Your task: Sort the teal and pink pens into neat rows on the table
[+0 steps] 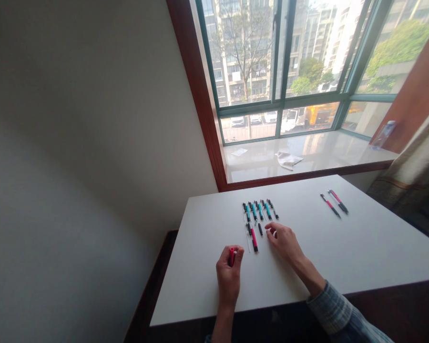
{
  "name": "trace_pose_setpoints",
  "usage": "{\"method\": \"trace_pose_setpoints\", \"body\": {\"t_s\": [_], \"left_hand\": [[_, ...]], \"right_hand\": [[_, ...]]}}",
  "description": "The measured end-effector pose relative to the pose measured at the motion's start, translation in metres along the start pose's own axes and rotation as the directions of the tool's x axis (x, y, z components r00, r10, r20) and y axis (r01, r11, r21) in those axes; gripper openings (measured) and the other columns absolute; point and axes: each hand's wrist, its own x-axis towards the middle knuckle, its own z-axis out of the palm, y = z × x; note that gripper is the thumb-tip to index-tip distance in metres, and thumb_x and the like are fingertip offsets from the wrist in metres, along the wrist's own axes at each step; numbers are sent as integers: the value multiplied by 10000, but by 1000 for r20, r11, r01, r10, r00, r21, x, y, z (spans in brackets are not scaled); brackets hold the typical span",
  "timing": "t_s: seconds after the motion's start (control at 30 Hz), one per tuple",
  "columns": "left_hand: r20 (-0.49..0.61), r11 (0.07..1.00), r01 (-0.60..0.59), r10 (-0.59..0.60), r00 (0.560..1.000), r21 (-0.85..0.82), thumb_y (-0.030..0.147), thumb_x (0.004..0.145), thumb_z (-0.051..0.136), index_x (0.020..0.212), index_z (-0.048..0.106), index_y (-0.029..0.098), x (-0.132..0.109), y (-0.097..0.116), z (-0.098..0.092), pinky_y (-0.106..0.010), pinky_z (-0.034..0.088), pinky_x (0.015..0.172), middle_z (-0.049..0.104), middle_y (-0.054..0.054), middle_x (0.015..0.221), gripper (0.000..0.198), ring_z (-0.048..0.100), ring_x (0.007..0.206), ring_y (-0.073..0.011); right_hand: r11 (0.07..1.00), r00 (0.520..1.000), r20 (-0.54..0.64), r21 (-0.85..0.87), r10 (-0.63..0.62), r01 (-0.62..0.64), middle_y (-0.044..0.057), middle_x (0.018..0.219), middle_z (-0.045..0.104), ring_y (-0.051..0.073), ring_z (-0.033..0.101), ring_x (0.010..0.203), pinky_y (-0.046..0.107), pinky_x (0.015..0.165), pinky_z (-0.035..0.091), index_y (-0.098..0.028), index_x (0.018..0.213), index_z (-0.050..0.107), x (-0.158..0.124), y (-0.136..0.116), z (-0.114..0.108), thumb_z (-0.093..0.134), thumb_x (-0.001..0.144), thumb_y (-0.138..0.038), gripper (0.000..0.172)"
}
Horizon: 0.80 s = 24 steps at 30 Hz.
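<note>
My left hand (229,274) is closed around a red pen barrel (232,256), held upright with its open end up. My right hand (284,239) hovers over the white table, thumb and fingers curved and slightly apart, beside a short black pen part (260,229). No object shows between those fingers. Left of that part lie a red-and-black pen barrel (254,239), another black pen part (249,229) and a thin clear refill (248,240). Behind them stretches a row of taken-apart pens, with several teal barrels (260,210), black parts (270,203) and refills.
Two red-and-black pens (331,206) (338,201) lie at the table's (372,238) far right. Beyond the back edge is a window sill with a white cloth (288,159), a paper (239,152) and a clear bottle (383,135). A wall borders the left; a curtain (403,166) hangs right.
</note>
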Motion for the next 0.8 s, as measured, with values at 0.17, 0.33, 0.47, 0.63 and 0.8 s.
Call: {"method": "trace_pose_setpoints", "body": {"t_s": [0.17, 0.33, 0.47, 0.63, 0.8], "left_hand": [[17, 1000, 1, -1, 1000, -2, 487, 902, 669, 859, 696, 173, -1, 3, 1, -236, 449, 688, 615, -3, 772, 318, 492, 695, -148], [25, 1000, 8, -8, 1000, 11, 501, 903, 665, 861, 695, 171, -1, 3, 0, -239, 450, 684, 631, -10, 782, 334, 498, 693, -150], [21, 1000, 5, -5, 1000, 24, 541, 885, 669, 857, 700, 171, 1, 2, 1, -241, 464, 687, 652, -20, 806, 372, 521, 696, -155], [33, 1000, -3, 3, 999, 19, 538, 893, 660, 882, 713, 167, 0, 4, 0, -259, 493, 701, 675, -29, 806, 375, 567, 715, -168], [35, 1000, -20, 19, 999, 21, 508, 906, 659, 898, 718, 165, 0, 4, 0, -273, 507, 738, 702, -40, 848, 349, 603, 754, -178]], "right_hand": [[997, 999, 34, -71, -11, 13, 23, 910, 757, 187, 693, 758, 286, 735, 468, -249, 1025, 743, 1, 1, 3, 505, 912, -269, 264], [998, 999, 53, -69, -7, 11, 10, 936, 751, 170, 677, 747, 274, 731, 458, -276, 1059, 749, 1, -5, 2, 511, 914, -236, 282], [999, 998, 61, -50, -5, 8, 4, 925, 745, 166, 667, 742, 268, 720, 456, -297, 1110, 746, 1, -4, 3, 516, 907, -224, 315], [999, 999, 50, -41, -7, 9, 16, 933, 749, 179, 673, 750, 287, 746, 470, -284, 1122, 747, 1, -3, 4, 500, 913, -243, 326], [999, 997, 74, -32, -5, 8, 21, 931, 750, 184, 675, 753, 294, 744, 475, -278, 1087, 755, 1, -4, 3, 507, 918, -254, 302]]}}
